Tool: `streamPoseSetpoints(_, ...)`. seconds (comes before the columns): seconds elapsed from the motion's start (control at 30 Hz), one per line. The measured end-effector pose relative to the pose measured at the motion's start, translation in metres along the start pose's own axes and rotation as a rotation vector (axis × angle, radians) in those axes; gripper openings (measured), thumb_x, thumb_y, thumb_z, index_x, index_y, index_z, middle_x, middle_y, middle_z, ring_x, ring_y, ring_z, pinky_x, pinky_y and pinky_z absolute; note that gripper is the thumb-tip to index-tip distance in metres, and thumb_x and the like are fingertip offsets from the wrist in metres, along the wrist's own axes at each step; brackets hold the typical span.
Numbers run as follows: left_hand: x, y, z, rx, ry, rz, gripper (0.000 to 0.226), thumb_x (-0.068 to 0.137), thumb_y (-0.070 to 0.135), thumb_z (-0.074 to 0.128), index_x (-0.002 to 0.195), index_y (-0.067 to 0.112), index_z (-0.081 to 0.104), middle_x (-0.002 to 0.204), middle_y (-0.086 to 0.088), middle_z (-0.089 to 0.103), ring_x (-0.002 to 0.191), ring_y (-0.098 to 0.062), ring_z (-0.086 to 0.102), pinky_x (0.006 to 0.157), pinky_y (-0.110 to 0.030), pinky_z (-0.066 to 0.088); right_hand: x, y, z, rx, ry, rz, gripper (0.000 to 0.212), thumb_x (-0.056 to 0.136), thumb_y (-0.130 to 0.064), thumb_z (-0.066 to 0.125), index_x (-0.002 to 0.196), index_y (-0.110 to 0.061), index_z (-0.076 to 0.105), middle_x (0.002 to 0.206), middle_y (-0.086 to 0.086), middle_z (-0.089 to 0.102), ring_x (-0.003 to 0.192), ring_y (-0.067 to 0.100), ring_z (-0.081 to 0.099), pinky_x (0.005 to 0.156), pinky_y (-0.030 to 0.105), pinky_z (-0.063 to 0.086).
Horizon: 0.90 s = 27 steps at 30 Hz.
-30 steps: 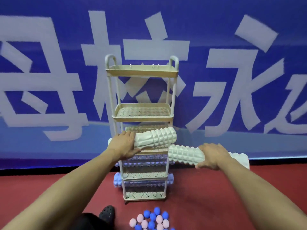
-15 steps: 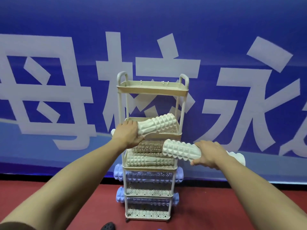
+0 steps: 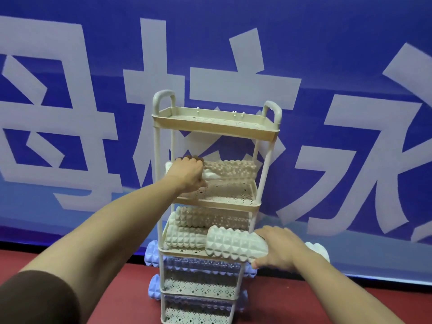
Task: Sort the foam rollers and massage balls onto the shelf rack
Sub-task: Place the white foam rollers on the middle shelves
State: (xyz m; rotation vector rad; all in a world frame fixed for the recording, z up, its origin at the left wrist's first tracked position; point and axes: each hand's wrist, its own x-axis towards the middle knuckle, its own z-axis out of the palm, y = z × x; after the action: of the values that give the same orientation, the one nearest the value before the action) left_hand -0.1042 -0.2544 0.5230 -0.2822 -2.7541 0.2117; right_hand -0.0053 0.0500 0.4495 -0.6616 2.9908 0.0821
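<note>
Item: shelf rack (image 3: 216,126), centre of frame. Cream plastic, five tiers on thin posts, looped handles at both top corners, perforated trays. Stands on a red floor (image 3: 292,302) against a blue banner (image 3: 327,54) bearing large white characters.

Left arm: enters from the lower left, dark brown sleeve (image 3: 35,298) at the frame edge. Left hand (image 3: 188,175) sits at the left end of the second tier, fingers curled over a white roller (image 3: 230,172), gripping it.

White roller, second tier: ridged foam cylinder, cream-white, lying lengthwise at the back of the tray; its left end is covered by the hand.

Top tier: no rollers visible; small white pegs along the back rim.

Third tier: two cream rollers (image 3: 187,237), knobbed surface, one behind the other, lying lengthwise.

Fourth tier: a lilac roller (image 3: 152,253), its end sticking out past the left post. Its middle shows only dimly through the tray wall.

Fifth tier: a second lilac roller (image 3: 154,289), likewise overhanging on the left.

Front roller (image 3: 233,245): white, pyramid-studded, held level in front of the third tier's right half, partly blocking it. Whether it touches the rack cannot be told.

Right hand (image 3: 279,249): lower right of centre, fingers wrapped around the front roller's middle; the roller's far end pokes out beyond the wrist.
</note>
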Motion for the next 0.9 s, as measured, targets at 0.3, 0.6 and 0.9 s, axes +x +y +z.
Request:
streamPoseSetpoints(0.3, 0.041, -0.01, 0.053, -0.006, -0.201, 0.022, 0.084, 0.091, 0.055, 0.044, 0.158, 0.018, 0.01, 0.165, -0.005, 0.016, 0.151, -0.026, 0.014, 0.123, -0.045, 0.006, 0.036, -0.005, 0.014, -0.03, -0.031, -0.099, 0.082, 0.06, -0.082, 0.06, 0.126, -0.035, 0.052, 0.122, -0.009, 0.06, 0.109, 0.022, 0.055, 0.089, 0.04, 0.042)
streamPoseSetpoints(0.6, 0.014, -0.021, 0.06, -0.159, -0.052, 0.057, 0.066, 0.095, 0.043, 0.042, 0.154, 0.017, 0.029, 0.159, -0.009, 0.034, 0.145, -0.028, 0.031, 0.116, -0.047, 0.028, 0.049, -0.028, -0.013, -0.057, -0.002, -0.103, 0.08, 0.064, -0.081, 0.065, 0.127, -0.032, 0.052, 0.122, -0.006, 0.06, 0.113, 0.022, 0.056, 0.094, 0.041, 0.044)
streamPoseSetpoints(0.9, -0.068, -0.043, 0.004, -0.403, 0.002, 0.014, 0.045, 0.104, 0.035, 0.039, 0.145, 0.017, 0.042, 0.145, -0.003, 0.045, 0.126, -0.025, 0.049, 0.086, -0.035, 0.044, 0.045, -0.078, -0.086, 0.101, -0.094, 0.039, 0.056, 0.07, -0.067, 0.077, 0.099, -0.022, 0.058, 0.069, -0.004, 0.067, 0.045, 0.008, 0.053, 0.042, 0.022, 0.038)
